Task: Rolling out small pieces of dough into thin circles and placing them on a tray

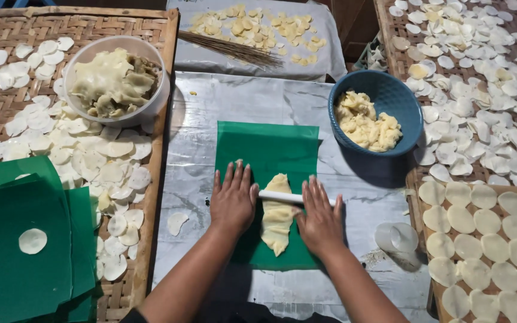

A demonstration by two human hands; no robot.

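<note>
Both hands, left hand (233, 200) and right hand (320, 216), press flat-fingered on the white roller (279, 196), flattening soft, pliable dough (277, 219); it likely tears easily.

Foil-covered work surface (198, 179) bearing a green plastic sheet (267, 149) at centre, a blue bowl (384, 96) far right, a clear cup (397, 238) near right, and woven trays (7, 30) on either side.
</note>
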